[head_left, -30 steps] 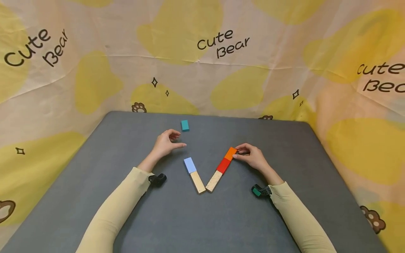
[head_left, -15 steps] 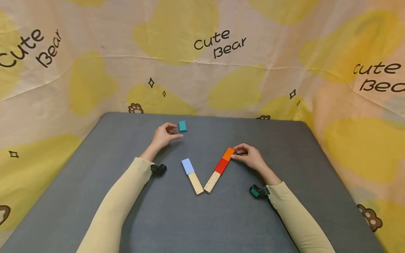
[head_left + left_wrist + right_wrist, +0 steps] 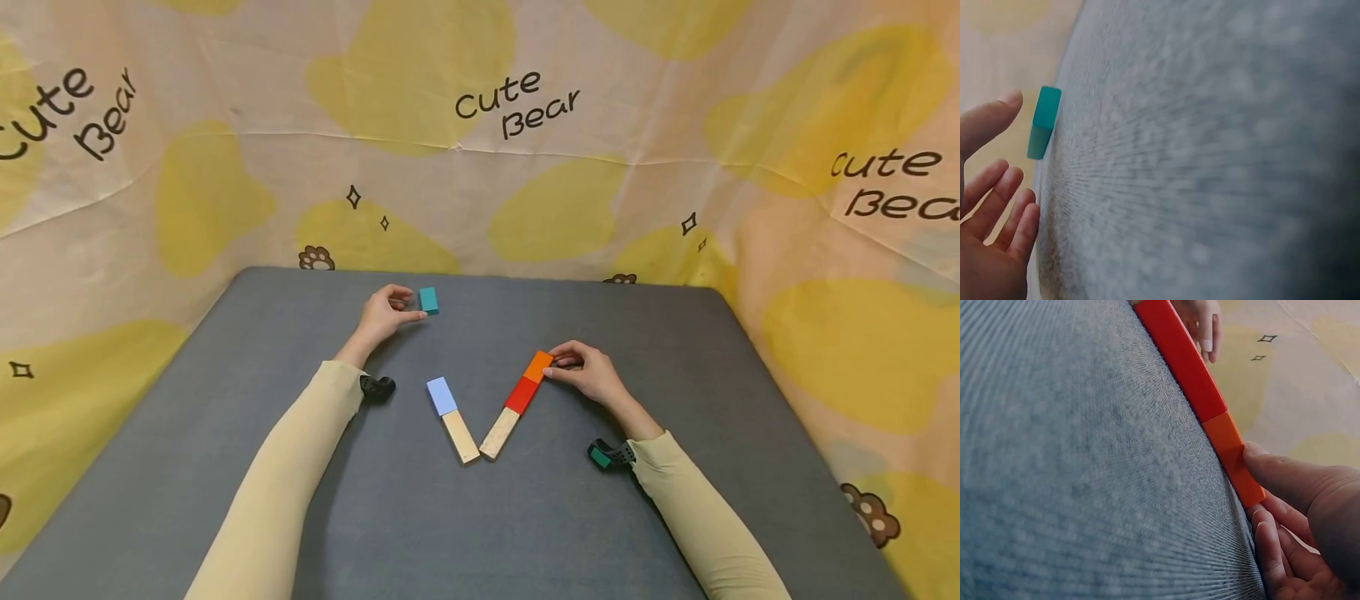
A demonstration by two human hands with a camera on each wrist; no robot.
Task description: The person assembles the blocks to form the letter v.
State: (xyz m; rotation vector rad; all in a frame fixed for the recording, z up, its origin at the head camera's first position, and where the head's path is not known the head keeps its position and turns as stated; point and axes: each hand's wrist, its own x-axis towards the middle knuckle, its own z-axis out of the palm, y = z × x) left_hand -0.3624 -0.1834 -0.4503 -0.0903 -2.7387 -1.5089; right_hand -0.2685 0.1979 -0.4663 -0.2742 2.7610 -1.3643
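My left hand reaches to the left side of a teal block near the table's far edge. Its thumb and fingers are spread; in the left wrist view a gap shows between them and the teal block. My right hand has its thumb on the side of an orange block and its curled fingers at that block's far end. The orange block continues a slanting row with a red block and a plain wooden block, all flat on the table.
A second row, a light blue block and a wooden block, slants the other way, so both rows form a V. The grey tabletop ends at a printed cloth backdrop.
My left hand has moved away from me, up beside the teal block. The right hand stays at the orange block, and the rows keep their shape. The head view has shifted slightly.
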